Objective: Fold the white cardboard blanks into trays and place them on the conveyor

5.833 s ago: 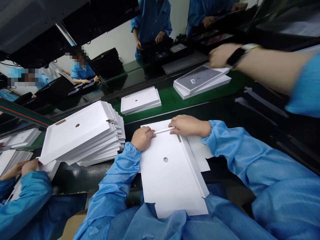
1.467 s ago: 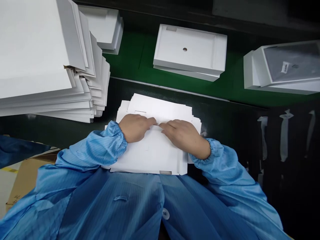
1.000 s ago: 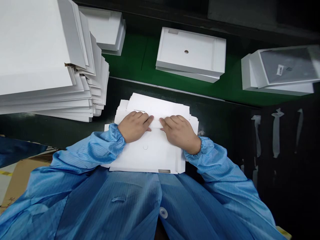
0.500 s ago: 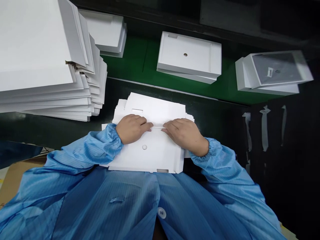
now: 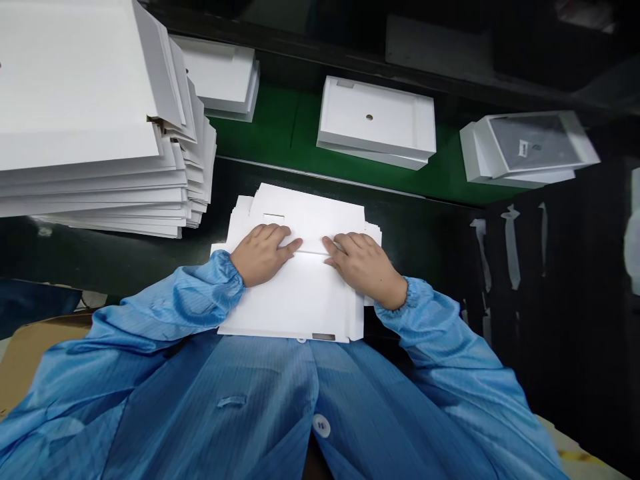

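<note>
A flat white cardboard blank (image 5: 290,300) lies in front of my body on other white sheets, a raised crease running across its middle. A dark slot shows near its front edge, and a thin slot outline is on its far panel. My left hand (image 5: 263,253) rests on the blank left of centre, fingers lying over the far panel and thumb stretched along the crease. Right of centre, my right hand (image 5: 365,263) touches the card with its fingertips apart on either side of the crease. Neither hand is closed round anything.
A tall stack of white cardboard pieces (image 5: 100,147) stands at the left. White boxes (image 5: 377,120) sit on the green strip behind, with others at back left (image 5: 220,70) and a dark-topped box (image 5: 533,143) at right. Tape strips (image 5: 511,247) hang on the dark right side.
My fingertips have spread from their closer hold along the crease and now lie looser on the card. The round hole on the near panel no longer shows. The view has shifted slightly.
</note>
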A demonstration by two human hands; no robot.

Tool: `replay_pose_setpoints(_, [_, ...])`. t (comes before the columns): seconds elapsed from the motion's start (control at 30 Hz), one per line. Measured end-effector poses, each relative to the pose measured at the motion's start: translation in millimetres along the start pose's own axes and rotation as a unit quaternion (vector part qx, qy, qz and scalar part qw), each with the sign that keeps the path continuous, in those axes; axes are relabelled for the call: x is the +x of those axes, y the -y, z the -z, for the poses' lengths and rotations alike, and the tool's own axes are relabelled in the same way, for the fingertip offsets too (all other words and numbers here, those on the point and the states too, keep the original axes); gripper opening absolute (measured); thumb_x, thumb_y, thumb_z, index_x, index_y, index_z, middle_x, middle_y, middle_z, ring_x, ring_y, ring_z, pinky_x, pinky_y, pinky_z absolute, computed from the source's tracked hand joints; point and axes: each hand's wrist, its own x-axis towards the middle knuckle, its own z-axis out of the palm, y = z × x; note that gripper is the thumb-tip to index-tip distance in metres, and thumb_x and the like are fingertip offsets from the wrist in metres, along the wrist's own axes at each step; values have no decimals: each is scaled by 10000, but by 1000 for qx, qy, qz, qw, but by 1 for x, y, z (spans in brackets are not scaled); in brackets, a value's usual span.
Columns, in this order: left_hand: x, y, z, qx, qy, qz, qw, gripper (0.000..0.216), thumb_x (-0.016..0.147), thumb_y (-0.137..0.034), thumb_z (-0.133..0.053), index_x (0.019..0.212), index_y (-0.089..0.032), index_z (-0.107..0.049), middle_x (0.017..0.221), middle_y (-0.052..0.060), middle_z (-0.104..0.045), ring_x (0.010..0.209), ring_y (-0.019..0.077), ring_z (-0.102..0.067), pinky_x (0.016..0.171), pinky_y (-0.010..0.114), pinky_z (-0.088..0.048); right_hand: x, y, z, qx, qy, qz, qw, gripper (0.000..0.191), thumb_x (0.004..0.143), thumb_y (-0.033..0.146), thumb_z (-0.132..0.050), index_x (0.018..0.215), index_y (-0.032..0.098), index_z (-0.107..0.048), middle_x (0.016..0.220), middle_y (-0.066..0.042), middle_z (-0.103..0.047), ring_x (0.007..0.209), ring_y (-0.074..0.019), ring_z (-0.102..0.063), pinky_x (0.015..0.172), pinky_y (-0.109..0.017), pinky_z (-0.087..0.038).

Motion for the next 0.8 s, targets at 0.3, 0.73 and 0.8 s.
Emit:
replay_pose_setpoints(0.3, [2, 0, -4, 45, 11, -36, 998, 349, 1003, -254, -463, 1317, -199, -605, 1116, 124, -646, 1044, 259, -544, 901, 428, -428, 5, 1, 0, -6, 2, -4, 1000, 440, 1008, 334, -475, 1384, 118, -548, 1148, -158, -625, 1029, -287, -482, 875, -411, -342])
replay_pose_setpoints(0.73, [13, 0, 0, 49, -1, -86, 995, 335, 1039, -204, -374, 1119, -131, -690, 859, 89, -647, 839, 194, -571, 792, 370, -428, 11, -5, -3, -1, -43, 63, 997, 304, 1012, 180, -434, 1144, 115, -701, 821, -84, -657, 789, -212, -500, 762, -394, -318])
replay_pose_setpoints(0.8, [11, 2, 1, 38, 2, -87, 995, 318, 1032, -214, -398, 1162, -143, -679, 884, 91, -654, 854, 196, -582, 798, 372, -438, 13, -6, 0, -1, -45, 75, 996, 286, 998, 154, -443, 1036, 140, -727, 790, -77, -646, 764, -203, -491, 764, -393, -314])
